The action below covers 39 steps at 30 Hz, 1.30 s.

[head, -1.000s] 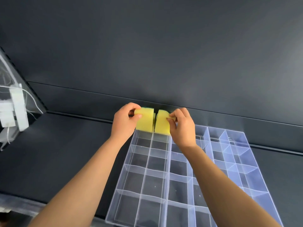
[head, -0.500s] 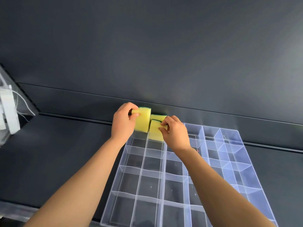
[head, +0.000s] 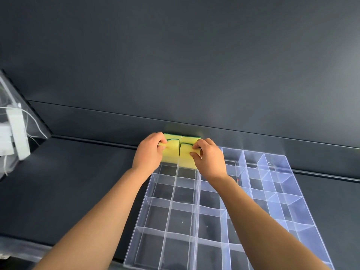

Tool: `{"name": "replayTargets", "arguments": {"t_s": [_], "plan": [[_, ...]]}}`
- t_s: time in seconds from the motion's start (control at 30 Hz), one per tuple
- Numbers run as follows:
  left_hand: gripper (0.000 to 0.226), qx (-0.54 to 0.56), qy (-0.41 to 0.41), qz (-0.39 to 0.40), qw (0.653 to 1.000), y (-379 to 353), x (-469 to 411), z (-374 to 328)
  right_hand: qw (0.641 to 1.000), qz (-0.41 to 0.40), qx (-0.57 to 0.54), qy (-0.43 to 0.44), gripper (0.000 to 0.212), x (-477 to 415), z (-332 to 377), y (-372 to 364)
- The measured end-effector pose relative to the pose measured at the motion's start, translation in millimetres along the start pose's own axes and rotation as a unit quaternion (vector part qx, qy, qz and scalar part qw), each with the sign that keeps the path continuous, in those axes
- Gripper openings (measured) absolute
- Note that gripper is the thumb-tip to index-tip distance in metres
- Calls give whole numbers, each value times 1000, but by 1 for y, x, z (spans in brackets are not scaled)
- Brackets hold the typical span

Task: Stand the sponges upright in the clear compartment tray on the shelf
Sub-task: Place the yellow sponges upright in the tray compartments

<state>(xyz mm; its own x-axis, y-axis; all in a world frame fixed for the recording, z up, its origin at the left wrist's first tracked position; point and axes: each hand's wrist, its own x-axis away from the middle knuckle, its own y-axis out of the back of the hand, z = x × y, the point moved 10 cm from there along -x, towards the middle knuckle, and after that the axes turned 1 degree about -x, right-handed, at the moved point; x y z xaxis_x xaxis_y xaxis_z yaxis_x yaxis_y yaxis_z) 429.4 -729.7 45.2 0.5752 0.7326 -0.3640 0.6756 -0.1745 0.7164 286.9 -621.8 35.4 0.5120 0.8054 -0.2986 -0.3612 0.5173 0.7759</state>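
In the head view, four sponges are being counted at the far left corner of the clear compartment tray, which is lying on the dark shelf: two front ones and two behind, against the back wall of the shelf; the left front sponge is being pinched by the left hand, thumb on its near face and fingers curled over its top; the right front sponge is being pinched the same way by the right hand; the two back sponges are being left untouched, only their tops showing. All four are being kept upright, side by side and touching. The sponges are being judged light, soft and easily squashed, so a gentle hold across the broad faces near the top is being favoured; two hands and one tray are being counted.
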Motion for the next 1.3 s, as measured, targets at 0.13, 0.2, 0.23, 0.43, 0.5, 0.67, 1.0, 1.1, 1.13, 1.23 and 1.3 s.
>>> {"name": "replayTargets", "arguments": {"t_s": [0.13,0.2,0.23,0.43,0.5,0.67,1.0,1.1,1.13,1.23,1.3], "plan": [[10,-64,-3,19,998,-8,-1,-2,1000,-23,12,8,14,3,0,3],[11,-97,-2,12,995,-6,-2,-2,998,-48,36,33,14,5,5,7],[12,-108,-9,9,994,-5,-2,-4,996,-60,51,50,13,6,9,9],[23,-109,-48,40,992,-12,2,-6,992,-75,51,88,7,10,15,13],[26,-118,-48,51,991,-12,1,-4,994,-56,49,74,11,8,13,11],[30,-169,-67,57,982,-12,6,-13,994,-14,91,59,25,16,14,9],[31,-207,-175,60,961,-35,28,-98,978,-12,206,-25,44,68,-44,66],[34,-209,-202,90,953,-60,41,-135,970,-19,236,-58,47,94,-69,98],[33,-203,-210,97,951,-67,46,-146,967,-21,244,-66,47,102,-77,109],[33,-189,-235,118,946,-96,67,-189,963,-36,252,-92,47,137,-105,148],[36,-177,-241,126,946,-113,82,-214,961,-39,254,-106,47,161,-123,173]]}}
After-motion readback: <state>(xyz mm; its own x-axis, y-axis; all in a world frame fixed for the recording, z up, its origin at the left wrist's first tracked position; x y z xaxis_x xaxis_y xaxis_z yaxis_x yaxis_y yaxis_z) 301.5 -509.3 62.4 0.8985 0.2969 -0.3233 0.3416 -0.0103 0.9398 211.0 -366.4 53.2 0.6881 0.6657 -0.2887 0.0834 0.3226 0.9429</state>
